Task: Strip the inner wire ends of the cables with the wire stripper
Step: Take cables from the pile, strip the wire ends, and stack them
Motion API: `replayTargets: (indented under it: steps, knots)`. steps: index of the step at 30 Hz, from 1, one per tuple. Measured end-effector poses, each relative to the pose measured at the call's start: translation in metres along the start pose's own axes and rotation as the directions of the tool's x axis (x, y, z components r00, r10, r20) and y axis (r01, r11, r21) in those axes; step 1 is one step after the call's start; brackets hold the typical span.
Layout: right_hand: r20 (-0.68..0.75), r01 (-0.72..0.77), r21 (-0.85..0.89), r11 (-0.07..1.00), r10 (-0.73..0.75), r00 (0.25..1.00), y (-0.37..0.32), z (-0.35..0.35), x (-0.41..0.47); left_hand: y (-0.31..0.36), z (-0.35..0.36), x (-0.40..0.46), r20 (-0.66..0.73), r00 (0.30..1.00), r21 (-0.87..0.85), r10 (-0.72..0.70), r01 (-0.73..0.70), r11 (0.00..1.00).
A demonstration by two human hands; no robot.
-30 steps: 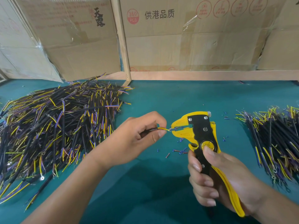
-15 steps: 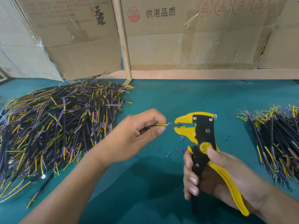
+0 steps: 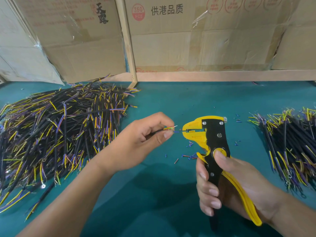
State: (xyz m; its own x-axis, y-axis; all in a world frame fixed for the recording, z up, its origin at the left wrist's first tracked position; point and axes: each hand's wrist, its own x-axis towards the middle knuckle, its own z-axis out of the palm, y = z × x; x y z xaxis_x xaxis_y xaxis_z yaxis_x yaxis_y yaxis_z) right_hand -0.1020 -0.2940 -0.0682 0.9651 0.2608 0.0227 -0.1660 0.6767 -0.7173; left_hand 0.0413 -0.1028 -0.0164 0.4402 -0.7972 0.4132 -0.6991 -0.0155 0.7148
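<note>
My left hand pinches a short black cable between thumb and forefinger. Its yellow-green and blue inner wire ends stick out to the right, and one shows a bare metal tip. My right hand grips the handles of a yellow and black wire stripper. The stripper's jaws point left and stand a small gap away from the wire ends. A tiny piece of insulation sits at the jaw tip.
A big heap of black cables with yellow and purple ends lies at the left. A smaller pile of cables lies at the right. Blue and red insulation scraps dot the teal table. Cardboard boxes stand behind.
The wire end has come out of the stripper's jaws, which were shut on it a second ago. The handles have sprung apart, and cable and tool now stand slightly separated.
</note>
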Motion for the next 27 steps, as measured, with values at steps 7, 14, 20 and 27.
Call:
replayTargets:
  steps: [7, 14, 20, 27]
  knots:
    - [0.082, -0.144, -0.1, 0.985, 0.152, 0.985, -0.016, 0.0, -0.006, 0.006, 0.002, 0.002, -0.013, 1.0, -0.093, 0.009, -0.01, 0.996]
    - [0.119, -0.139, -0.089, 0.986, 0.149, 0.982, -0.015, 0.002, -0.005, 0.008, 0.002, 0.001, -0.023, 1.0, -0.117, 0.003, -0.006, 0.993]
    - [0.087, -0.139, -0.106, 0.985, 0.148, 0.985, -0.015, 0.003, -0.006, 0.007, 0.003, 0.001, -0.032, 0.999, -0.142, -0.009, 0.005, 0.99]
    - [-0.034, -0.149, -0.149, 0.978, 0.145, 0.989, -0.015, 0.009, -0.008, 0.002, 0.004, 0.0, 0.007, 1.0, -0.119, -0.011, 0.011, 0.993]
